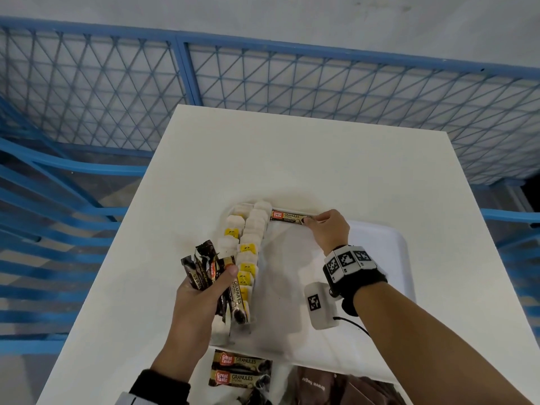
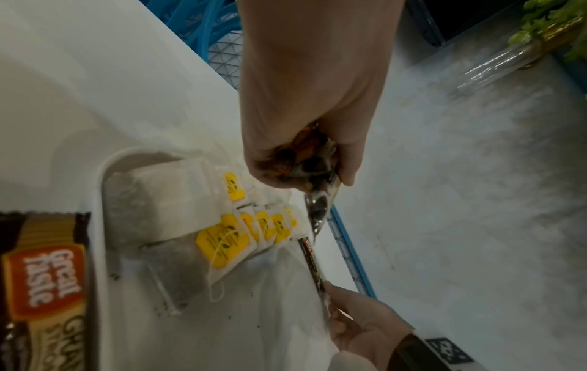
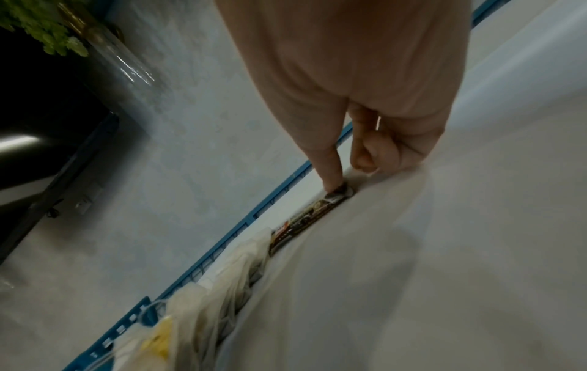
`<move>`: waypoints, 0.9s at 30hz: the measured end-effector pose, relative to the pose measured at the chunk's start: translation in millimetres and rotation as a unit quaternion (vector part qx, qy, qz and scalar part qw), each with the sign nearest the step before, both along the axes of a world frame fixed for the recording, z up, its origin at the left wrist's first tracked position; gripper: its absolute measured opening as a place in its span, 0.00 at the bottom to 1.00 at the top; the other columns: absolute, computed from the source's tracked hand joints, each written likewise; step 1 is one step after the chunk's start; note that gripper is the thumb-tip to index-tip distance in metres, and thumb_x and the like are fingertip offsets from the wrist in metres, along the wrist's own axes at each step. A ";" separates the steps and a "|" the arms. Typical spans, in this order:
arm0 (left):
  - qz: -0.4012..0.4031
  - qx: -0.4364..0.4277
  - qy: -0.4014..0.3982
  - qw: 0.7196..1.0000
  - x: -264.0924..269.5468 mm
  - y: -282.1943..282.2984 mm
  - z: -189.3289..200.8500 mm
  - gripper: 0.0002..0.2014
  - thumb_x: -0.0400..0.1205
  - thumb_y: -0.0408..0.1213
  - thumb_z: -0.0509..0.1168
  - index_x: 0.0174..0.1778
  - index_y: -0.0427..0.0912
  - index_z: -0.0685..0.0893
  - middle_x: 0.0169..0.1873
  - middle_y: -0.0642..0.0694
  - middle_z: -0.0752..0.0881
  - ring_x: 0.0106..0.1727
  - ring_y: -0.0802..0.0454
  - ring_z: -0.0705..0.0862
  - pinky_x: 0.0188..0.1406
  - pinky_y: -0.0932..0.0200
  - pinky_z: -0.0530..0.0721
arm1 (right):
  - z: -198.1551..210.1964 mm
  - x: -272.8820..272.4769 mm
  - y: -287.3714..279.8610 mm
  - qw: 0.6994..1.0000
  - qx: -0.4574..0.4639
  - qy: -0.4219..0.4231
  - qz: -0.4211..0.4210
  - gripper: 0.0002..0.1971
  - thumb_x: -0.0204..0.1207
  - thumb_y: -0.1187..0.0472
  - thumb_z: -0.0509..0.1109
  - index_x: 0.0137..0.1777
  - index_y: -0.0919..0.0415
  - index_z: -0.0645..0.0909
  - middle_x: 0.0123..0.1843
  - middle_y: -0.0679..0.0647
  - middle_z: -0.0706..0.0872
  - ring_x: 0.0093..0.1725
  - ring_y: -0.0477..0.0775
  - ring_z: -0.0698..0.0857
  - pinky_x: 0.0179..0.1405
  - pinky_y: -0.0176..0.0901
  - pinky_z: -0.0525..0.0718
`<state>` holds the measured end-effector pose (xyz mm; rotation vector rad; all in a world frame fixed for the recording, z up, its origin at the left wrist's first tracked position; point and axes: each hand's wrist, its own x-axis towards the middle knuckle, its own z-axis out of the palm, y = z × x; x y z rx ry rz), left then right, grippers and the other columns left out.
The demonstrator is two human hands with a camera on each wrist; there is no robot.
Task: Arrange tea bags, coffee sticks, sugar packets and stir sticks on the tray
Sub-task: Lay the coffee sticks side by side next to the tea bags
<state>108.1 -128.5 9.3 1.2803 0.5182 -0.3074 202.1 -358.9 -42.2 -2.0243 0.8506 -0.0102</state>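
A clear tray (image 1: 287,273) lies on the white table (image 1: 263,159). Two rows of tea bags (image 1: 248,249) with yellow tags fill its left side, also seen in the left wrist view (image 2: 178,200). One dark coffee stick (image 1: 287,215) lies along the tray's far rim. My right hand (image 1: 311,220) presses one straight fingertip (image 3: 333,183) on that stick's (image 3: 305,223) right end, with the other fingers curled beside it. My left hand (image 1: 210,285) hovers over the tray's near left and grips a bundle of coffee sticks (image 1: 204,264), which pokes out of the fist (image 2: 314,165).
Two more coffee sticks (image 1: 241,369) lie at the table's near edge, with brown sugar packets (image 1: 327,387) to their right. A white rounded lid or board (image 1: 385,258) sits right of the tray. A blue mesh fence (image 1: 263,83) stands behind the table.
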 end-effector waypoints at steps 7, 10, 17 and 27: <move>-0.001 -0.028 -0.019 0.999 4.8 -12.7 7.8 0.21 0.67 0.37 0.74 0.56 0.38 0.87 0.50 0.40 0.91 0.54 0.42 0.89 0.59 0.45 0.83 | 36.1 -41.1 30.2 0.990 0.050 -0.052 0.124 0.07 0.77 0.54 0.69 0.44 0.57 0.79 0.34 0.45 0.80 0.34 0.43 0.77 0.32 0.27 0.72; 0.020 -0.018 -0.025 0.999 6.4 -16.8 8.7 0.18 0.65 0.38 0.75 0.51 0.40 0.88 0.45 0.44 0.92 0.51 0.47 0.90 0.48 0.56 0.84 | 59.9 -69.2 49.8 0.953 0.122 -0.003 0.276 0.12 0.78 0.46 0.64 0.42 0.54 0.79 0.36 0.44 0.83 0.32 0.39 0.77 0.33 0.28 0.73; 0.054 -0.031 -0.021 0.998 3.9 -17.9 13.9 0.12 0.74 0.31 0.72 0.53 0.37 0.87 0.44 0.42 0.91 0.44 0.50 0.91 0.33 0.62 0.87 | 62.4 -99.3 71.5 0.894 0.256 0.049 0.365 0.09 0.72 0.54 0.75 0.42 0.54 0.77 0.36 0.44 0.85 0.34 0.39 0.82 0.32 0.29 0.78; 0.100 0.013 -0.034 0.994 -6.4 -9.1 12.1 0.04 0.75 0.27 0.71 0.42 0.39 0.86 0.33 0.46 0.89 0.32 0.58 0.88 0.25 0.71 0.82 | 56.0 -91.9 62.2 0.896 0.407 -0.052 0.169 0.07 0.74 0.73 0.69 0.49 0.64 0.83 0.36 0.57 0.85 0.31 0.46 0.84 0.38 0.33 0.85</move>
